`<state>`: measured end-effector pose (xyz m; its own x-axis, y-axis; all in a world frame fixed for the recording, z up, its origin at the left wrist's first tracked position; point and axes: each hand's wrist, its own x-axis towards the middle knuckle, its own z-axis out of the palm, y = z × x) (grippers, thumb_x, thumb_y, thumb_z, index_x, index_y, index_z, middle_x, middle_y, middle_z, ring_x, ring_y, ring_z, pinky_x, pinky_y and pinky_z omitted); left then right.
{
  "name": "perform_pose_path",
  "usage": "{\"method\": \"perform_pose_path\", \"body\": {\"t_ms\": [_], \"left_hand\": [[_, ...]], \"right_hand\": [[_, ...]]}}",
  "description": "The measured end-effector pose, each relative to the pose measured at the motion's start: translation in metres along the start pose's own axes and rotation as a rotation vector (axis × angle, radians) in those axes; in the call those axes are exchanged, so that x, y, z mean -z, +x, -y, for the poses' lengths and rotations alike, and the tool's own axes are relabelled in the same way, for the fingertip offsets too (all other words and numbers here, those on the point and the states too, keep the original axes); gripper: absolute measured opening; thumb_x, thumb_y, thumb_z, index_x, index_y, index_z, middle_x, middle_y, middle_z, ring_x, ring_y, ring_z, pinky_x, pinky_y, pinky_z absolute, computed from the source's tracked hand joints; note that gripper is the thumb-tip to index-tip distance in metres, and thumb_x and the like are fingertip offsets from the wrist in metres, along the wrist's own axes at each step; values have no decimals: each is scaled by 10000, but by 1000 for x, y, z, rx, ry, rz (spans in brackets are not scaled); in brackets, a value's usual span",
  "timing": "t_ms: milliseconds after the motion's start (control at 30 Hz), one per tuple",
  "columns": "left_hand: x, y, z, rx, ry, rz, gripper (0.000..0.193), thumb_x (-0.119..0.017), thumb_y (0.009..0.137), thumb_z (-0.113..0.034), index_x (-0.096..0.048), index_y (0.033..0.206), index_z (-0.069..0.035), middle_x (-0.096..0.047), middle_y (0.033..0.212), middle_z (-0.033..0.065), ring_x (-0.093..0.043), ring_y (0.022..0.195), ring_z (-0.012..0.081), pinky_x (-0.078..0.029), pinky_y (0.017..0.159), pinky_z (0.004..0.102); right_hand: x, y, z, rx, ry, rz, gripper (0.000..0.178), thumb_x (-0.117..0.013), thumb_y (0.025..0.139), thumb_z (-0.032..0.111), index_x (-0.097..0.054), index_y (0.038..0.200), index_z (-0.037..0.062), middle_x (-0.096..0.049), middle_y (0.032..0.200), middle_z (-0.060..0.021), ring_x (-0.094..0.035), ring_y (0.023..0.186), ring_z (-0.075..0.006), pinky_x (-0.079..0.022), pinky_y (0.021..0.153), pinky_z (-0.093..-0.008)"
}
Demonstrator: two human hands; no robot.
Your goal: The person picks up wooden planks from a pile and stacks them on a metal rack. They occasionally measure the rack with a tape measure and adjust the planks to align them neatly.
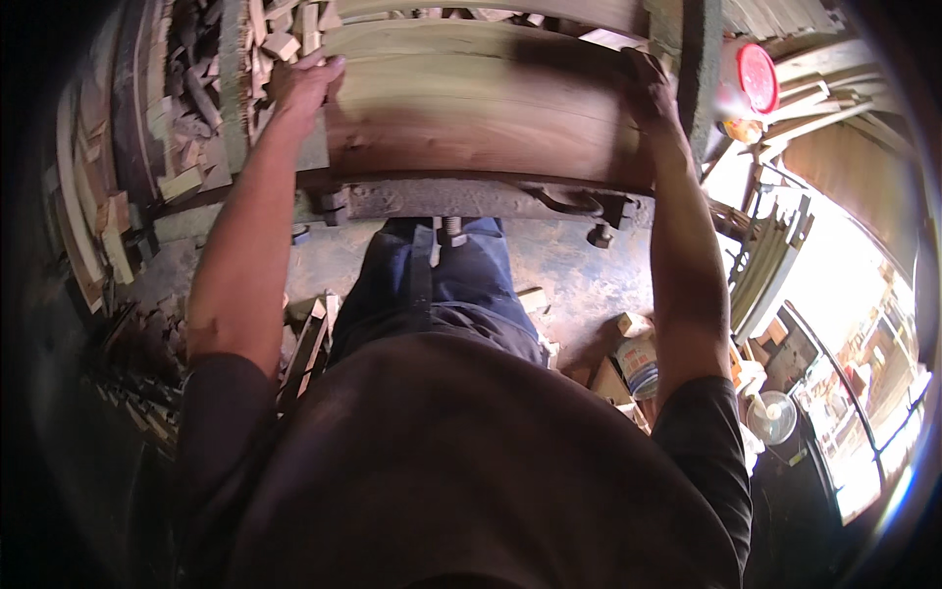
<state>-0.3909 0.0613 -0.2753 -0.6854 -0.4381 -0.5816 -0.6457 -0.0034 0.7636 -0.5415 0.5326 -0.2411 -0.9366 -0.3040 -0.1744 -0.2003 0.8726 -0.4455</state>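
A wide wooden board, pale with brownish grain, lies across the space in front of me. At its left end my left hand is closed on the edge, its fingertips on the wood. My right hand grips the right end; its fingers are dark and partly hidden in shadow. Along the board's near side runs a rusty metal clamp bar with a threaded screw at its middle. A bolt hangs from the bar's right end.
Wood offcuts are heaped at the far left beside an upright plank. To the right are a red round lid, long wood strips and a bucket. A clear container stands at the lower right.
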Motion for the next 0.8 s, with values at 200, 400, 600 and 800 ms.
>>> {"method": "perform_pose_path", "body": {"t_ms": [200, 400, 600, 800], "left_hand": [[-9, -13, -16, 64, -46, 3, 680, -769, 854, -256, -476, 1409, 6, -590, 1343, 153, -551, 1223, 196, -392, 1059, 311], [-20, -33, -26, 14, -17, -158, 631, -769, 851, -198, -504, 1384, 12, -603, 1322, 162, -566, 1191, 206, -391, 1056, 305], [-22, -14, -8, 5, -20, -132, 489, -751, 863, -200, -593, 1283, -5, -658, 1199, 109, -584, 1072, 180, -425, 976, 309], [-15, -14, -22, -33, 6, 15, 258, -678, 898, -130, -659, 1144, -52, -685, 992, 29, -586, 863, 146, -470, 814, 297]], "right_hand": [[-12, -8, -15, 116, 47, -131, 577, -672, 815, 182, -522, 1367, 111, -502, 1374, -181, -488, 1272, -359, -406, 1072, -413], [33, -119, 59, -197, 164, -620, 428, -666, 851, 33, -579, 1269, 3, -606, 1204, -185, -578, 1122, -321, -445, 1000, -403], [-22, -277, 27, -938, 835, -810, 322, -629, 818, 136, -613, 1098, -23, -563, 895, -78, -515, 797, -169, -442, 722, -301], [-40, -314, 41, -950, 938, -777, 279, -606, 827, 11, -635, 1105, 9, -597, 896, -45, -525, 760, -131, -429, 693, -256]]}}
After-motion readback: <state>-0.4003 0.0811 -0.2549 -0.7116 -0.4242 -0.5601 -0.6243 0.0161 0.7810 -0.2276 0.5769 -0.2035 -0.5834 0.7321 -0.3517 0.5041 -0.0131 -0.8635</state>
